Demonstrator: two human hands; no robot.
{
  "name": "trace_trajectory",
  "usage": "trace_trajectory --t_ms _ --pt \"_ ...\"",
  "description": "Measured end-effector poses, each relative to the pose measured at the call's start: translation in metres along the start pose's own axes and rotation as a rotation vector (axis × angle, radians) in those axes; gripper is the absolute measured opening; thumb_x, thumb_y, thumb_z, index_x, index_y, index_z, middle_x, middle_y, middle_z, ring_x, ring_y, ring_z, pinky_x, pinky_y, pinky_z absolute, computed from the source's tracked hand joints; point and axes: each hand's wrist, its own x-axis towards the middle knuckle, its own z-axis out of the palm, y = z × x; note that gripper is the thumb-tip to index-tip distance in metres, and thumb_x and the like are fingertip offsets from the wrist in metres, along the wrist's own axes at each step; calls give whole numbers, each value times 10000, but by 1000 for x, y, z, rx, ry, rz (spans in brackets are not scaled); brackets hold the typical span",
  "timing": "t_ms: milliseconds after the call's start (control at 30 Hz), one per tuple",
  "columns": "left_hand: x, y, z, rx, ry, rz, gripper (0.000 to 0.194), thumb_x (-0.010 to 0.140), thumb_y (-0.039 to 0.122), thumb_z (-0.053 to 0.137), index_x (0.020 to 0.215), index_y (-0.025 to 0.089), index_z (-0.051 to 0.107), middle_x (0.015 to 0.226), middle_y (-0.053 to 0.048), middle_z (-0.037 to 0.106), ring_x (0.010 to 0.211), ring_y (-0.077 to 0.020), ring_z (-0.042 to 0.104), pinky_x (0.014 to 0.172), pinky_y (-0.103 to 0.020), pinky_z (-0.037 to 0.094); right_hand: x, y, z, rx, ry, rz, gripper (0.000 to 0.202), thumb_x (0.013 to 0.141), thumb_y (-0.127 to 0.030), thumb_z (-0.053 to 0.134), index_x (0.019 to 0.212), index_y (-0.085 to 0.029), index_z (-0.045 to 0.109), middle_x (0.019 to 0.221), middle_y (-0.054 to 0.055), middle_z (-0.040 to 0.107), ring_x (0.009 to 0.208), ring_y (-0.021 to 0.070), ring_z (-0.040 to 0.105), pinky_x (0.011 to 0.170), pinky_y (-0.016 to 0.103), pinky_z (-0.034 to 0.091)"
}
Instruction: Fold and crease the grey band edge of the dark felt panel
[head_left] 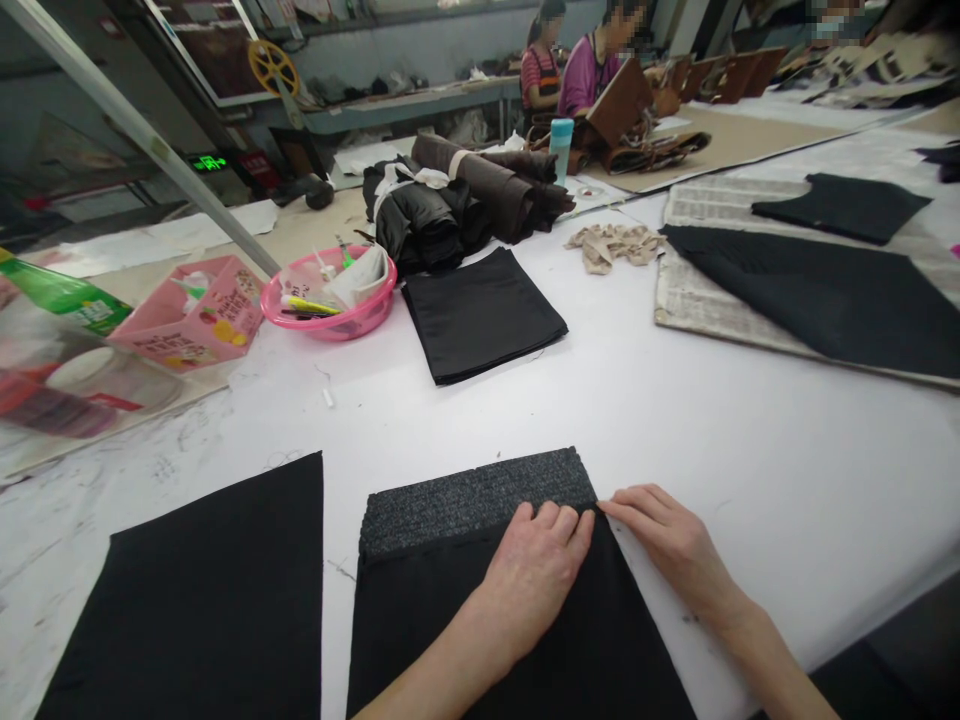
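Observation:
A black fabric piece [450, 620] lies on the white table in front of me, with a dark grey speckled strip [472, 495] along its far end. My left hand [536, 565] rests on the fabric, its fingers bent and closed on the edge where black meets grey, near the right side. At that same right-hand edge, my right hand [671, 535] pinches the fabric between thumb and forefinger. The fingertips of both hands are almost touching. Another black fabric piece [217, 600] lies flat to the left, apart from the first.
A stack of black fabric [484, 315] lies farther back, beside a pink basin [337, 320] of small tools. Behind are dark rolls [480, 185] and a bottle [560, 150]. More black cloth [832, 290] covers a board at right. Two people [589, 75] work in the background.

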Motion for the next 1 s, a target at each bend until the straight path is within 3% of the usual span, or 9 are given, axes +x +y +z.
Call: trace_trajectory --t_ms 167,667,867,1000 --pt "0 0 3 -9 14 -3 444 978 180 405 1417 151 349 1033 -62 511 926 -210 488 800 -382 433 1 -1 0 44 65 39 216 999 -167 479 1160 -226 610 1051 57 593 974 193 569 843 334 501" --pt "7 2 -4 -28 -14 -41 406 972 212 426 1374 190 374 1002 -56 495 913 -212 487 759 -361 418 -4 -3 1 -52 -11 15 268 1018 -197 420 1225 -226 588 1119 80 590 1041 222 555 913 377 489" --pt "8 5 -17 -39 -96 -24 579 843 283 620 1352 166 370 1045 -76 471 933 -220 476 801 -370 402 -12 5 8 -94 81 26 288 1001 -216 439 1238 -265 594 1157 48 592 1044 228 578 921 380 481" --pt "2 5 -14 -33 -21 -59 363 942 264 481 1283 149 438 1041 -86 478 929 -208 474 778 -350 400 -17 7 16 -160 40 -4 350 1016 -272 392 1328 -312 543 1218 29 574 1069 251 566 952 423 433"
